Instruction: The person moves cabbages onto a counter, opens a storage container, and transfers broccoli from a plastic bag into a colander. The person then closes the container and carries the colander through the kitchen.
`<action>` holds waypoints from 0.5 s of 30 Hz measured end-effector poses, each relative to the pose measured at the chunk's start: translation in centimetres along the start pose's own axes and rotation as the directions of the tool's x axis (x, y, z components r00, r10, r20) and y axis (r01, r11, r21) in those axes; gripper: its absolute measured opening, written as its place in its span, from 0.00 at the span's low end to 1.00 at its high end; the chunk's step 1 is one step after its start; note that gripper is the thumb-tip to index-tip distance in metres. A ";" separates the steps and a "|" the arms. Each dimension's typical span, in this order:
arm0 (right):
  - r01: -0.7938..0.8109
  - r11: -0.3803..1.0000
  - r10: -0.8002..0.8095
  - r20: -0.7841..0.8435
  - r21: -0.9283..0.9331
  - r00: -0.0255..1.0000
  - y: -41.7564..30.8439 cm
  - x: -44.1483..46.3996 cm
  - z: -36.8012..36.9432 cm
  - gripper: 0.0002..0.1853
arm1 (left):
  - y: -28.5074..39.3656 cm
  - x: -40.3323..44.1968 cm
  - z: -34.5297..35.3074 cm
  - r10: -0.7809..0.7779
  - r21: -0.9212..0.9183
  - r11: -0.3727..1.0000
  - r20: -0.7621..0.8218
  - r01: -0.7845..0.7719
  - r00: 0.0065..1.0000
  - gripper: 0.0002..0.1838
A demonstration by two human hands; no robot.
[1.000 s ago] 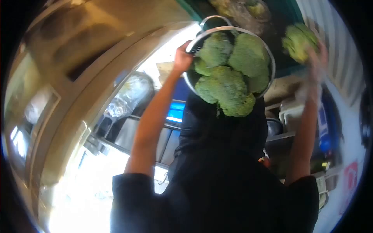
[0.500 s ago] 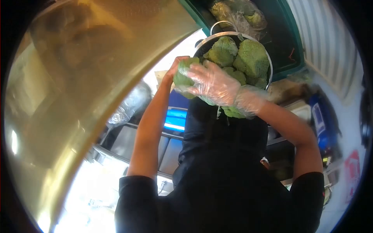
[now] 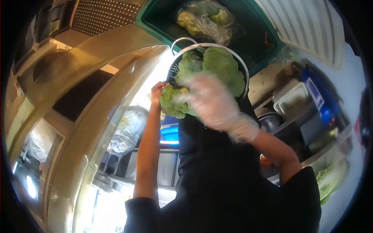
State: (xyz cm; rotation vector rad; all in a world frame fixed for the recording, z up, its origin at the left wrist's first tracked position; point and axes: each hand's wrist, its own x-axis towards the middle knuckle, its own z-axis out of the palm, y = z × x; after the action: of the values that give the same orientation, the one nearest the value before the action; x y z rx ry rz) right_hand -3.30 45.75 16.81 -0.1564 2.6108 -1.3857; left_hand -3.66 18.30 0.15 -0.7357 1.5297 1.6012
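Note:
My left hand is closed round the far side of a broccoli head, held at the near left rim of a metal colander. My right hand, in a clear plastic glove, is smeared by motion just right of that head, over the near edge of the colander. Its fingers are too blurred to show whether they grip anything. Large broccoli heads fill the colander, and my right hand hides part of them.
Behind the colander stands a dark green bin with a plastic bag of vegetables in it. A large metal surface curves along the left. A blue bottle and white containers are at the right.
My right hand has come off the top of the broccoli head and moved towards me, now blurred. The head's florets now face up, and the view has shifted.

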 end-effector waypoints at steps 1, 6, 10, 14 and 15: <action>-0.036 0.998 0.027 -0.172 -0.049 0.985 2.6 -1.4 -1.5 0.17 | 0.3 -0.5 0.6 0.000 -0.070 0.998 -0.047 -0.003 0.999 0.09; -0.509 0.791 0.610 -0.494 0.339 0.619 15.3 -12.4 2.7 0.14 | 0.2 1.2 -1.5 -0.042 -0.016 0.999 0.105 0.044 0.994 0.08; -0.666 0.447 0.894 -0.325 0.597 0.309 13.9 -14.4 8.1 0.26 | 3.3 1.1 0.7 -0.336 -0.253 0.895 0.155 0.366 0.929 0.21; -0.823 0.478 0.754 -0.624 0.307 0.205 13.6 -16.7 13.7 0.26 | 3.8 4.5 -3.8 -0.190 -0.042 0.978 0.231 0.205 0.954 0.23; -0.876 0.437 0.675 -0.718 0.203 0.170 12.9 -16.8 14.4 0.26 | 3.5 6.1 -4.0 -0.273 -0.055 0.950 0.328 0.307 0.904 0.23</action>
State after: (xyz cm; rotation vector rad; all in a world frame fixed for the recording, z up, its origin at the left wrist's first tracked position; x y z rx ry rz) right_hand 15.99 44.32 0.04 1.8721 2.5290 -0.6800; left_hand -10.27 15.32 -3.52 -0.6882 1.0563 1.4966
